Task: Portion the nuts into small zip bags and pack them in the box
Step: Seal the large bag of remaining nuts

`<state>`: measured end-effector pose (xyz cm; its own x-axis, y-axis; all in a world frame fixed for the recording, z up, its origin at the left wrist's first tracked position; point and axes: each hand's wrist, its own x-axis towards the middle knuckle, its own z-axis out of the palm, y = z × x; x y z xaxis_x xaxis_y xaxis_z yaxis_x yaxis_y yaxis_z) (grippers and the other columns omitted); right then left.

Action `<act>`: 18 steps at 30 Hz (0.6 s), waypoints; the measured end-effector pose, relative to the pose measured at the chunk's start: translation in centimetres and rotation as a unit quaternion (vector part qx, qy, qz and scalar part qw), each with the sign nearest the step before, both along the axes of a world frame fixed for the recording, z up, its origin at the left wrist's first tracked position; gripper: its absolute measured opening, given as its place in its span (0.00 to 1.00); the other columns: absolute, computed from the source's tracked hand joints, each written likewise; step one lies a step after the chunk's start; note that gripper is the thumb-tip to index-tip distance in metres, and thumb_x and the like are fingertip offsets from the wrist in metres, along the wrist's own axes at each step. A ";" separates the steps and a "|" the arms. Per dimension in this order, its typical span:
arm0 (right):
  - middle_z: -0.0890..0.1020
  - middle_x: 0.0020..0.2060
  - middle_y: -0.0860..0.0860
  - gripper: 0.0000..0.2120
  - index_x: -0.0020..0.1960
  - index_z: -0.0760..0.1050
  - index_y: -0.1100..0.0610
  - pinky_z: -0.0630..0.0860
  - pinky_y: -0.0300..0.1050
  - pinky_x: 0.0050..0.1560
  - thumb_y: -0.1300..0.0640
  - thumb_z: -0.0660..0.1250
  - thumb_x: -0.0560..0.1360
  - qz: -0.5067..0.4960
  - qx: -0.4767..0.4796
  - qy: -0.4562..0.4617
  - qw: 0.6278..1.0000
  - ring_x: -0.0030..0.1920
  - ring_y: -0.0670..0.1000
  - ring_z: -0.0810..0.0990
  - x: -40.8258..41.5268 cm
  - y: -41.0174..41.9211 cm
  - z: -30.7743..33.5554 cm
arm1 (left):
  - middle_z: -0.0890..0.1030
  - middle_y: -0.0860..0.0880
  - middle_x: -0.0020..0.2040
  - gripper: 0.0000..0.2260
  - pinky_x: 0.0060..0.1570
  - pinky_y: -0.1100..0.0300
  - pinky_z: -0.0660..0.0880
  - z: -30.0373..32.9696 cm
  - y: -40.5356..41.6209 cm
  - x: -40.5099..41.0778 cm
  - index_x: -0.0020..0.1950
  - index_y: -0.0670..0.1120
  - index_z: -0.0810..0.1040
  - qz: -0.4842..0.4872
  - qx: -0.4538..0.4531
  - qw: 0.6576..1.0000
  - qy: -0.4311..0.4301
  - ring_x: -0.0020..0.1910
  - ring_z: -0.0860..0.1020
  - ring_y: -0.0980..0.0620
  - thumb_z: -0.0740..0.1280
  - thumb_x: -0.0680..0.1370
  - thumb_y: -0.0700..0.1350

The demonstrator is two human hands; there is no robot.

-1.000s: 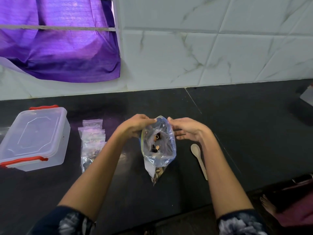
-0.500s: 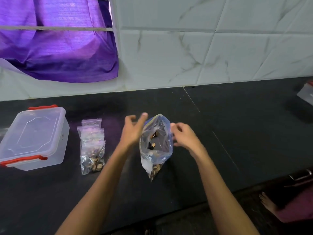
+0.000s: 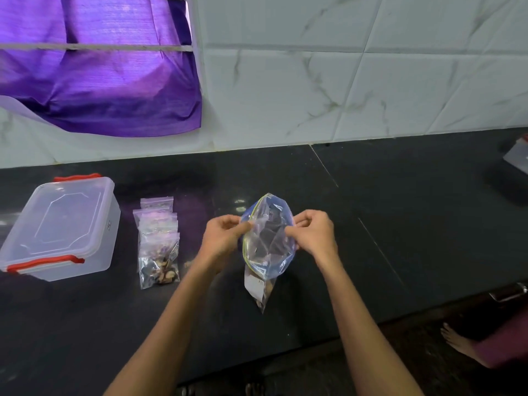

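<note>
A large clear zip bag (image 3: pixel 268 247) with a blue and yellow zip rim stands upright on the dark counter (image 3: pixel 371 224), nuts at its bottom. My left hand (image 3: pixel 225 238) pinches the left side of its mouth and my right hand (image 3: pixel 313 237) pinches the right side. The mouth gapes between them. A row of small zip bags (image 3: pixel 158 241) lies to the left; the nearest one holds nuts. Further left sits the clear plastic box (image 3: pixel 61 227) with red clips, its lid on.
A tiled wall with a purple cloth (image 3: pixel 97 70) runs behind the counter. A grey object (image 3: pixel 517 155) sits at the far right edge. A person's bare foot (image 3: pixel 457 341) shows below the counter's front edge at the right.
My left hand, which had let go and opened half a second ago, pinches the bag's mouth again. The wooden spoon beside the bag one second ago is out of sight.
</note>
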<state>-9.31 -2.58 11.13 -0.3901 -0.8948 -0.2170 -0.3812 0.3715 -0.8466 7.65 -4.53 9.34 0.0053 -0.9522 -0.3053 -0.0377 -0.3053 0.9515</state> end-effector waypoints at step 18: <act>0.82 0.53 0.61 0.13 0.59 0.76 0.65 0.79 0.50 0.54 0.61 0.66 0.77 0.041 0.127 -0.411 0.902 0.55 0.57 0.81 -2.2 3.3 -1.4 | 0.82 0.44 0.46 0.11 0.51 0.53 0.79 -0.9 2.9 2.3 0.45 0.44 0.76 -0.148 0.169 0.951 0.212 0.45 0.80 0.47 0.72 0.66 0.43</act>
<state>-11.50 0.73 9.70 0.0616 -0.7938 -0.6050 0.3020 0.5926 -0.7468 9.98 -1.59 8.40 -0.4393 -0.7398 -0.5097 0.1952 -0.6324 0.7496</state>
